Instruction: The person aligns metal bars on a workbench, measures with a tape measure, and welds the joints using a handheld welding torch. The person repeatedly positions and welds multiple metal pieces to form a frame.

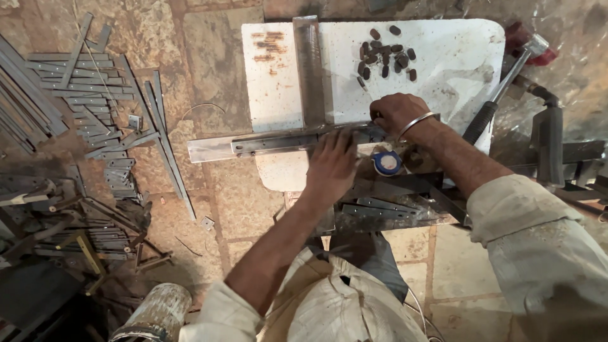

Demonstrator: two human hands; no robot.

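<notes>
A long flat metal strip [297, 142] with holes along it lies across the near part of the white surface [443, 57], its long axis running left to right, tilted a little so the right end sits slightly farther away. It rests on a wider steel bar [212, 150] whose left end juts out past the surface edge over the stone floor [209, 76]. The left hand [332, 166] lies palm-down on the strip near its middle, fingers spread flat, pressing rather than gripping. The right hand [398, 114] sits at the strip's right end, fingers curled down onto the metal; its grip looks closed on the end of the strip, though the fingertips are hidden. A thin metal bangle [418, 123] circles that wrist.

A second steel bar [310, 69] stands at right angles to the strip, running from it toward the far edge. The surface is a white board, scuffed and rust-stained at the far left. A heap of small dark oval pieces [383, 54] lies on it beyond the right hand. A blue roll of tape [386, 163] sits just near the strip. A hammer [503, 85] with a black handle rests on the right edge. Short grey metal strips [88, 107] lie scattered on the floor at left.
</notes>
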